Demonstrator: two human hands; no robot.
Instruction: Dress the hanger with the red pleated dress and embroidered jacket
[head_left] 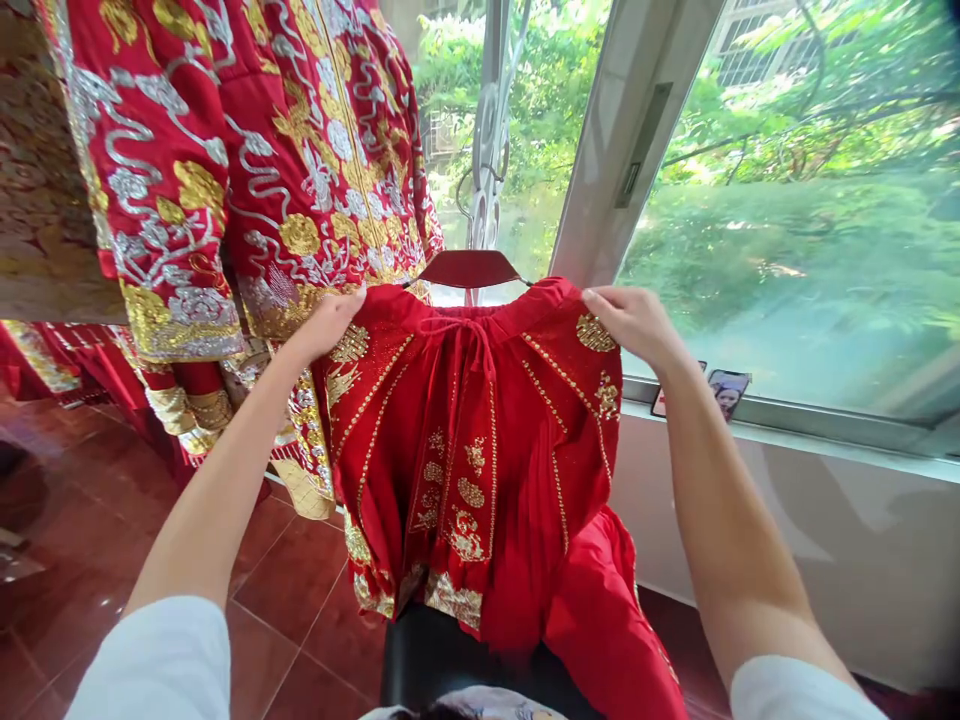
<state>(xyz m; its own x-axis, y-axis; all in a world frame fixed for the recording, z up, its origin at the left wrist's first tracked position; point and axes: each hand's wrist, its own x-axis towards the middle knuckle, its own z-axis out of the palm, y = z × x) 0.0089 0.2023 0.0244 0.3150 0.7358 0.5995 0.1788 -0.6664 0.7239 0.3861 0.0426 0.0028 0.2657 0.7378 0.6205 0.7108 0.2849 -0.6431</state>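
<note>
A red skirt (517, 440) with gold embroidery and beaded lines hangs in front of me, its waistband tied with a red cord bow (472, 335). My left hand (335, 320) grips the upper left corner of the waistband. At the opposite corner, my right hand (634, 318) pinches the fabric with the thumb along the top. Between my hands a dark red hanger (470, 268) rises above the waistband, its metal hook near a white stand. The skirt's lower folds spread over a black seat (420, 655).
Red jackets with gold and silver embroidery (300, 160) hang close on the left. Windows (787, 230) fill the right side, and a phone (727, 392) leans on the sill (825, 440). Reddish tiles (300, 610) cover the floor.
</note>
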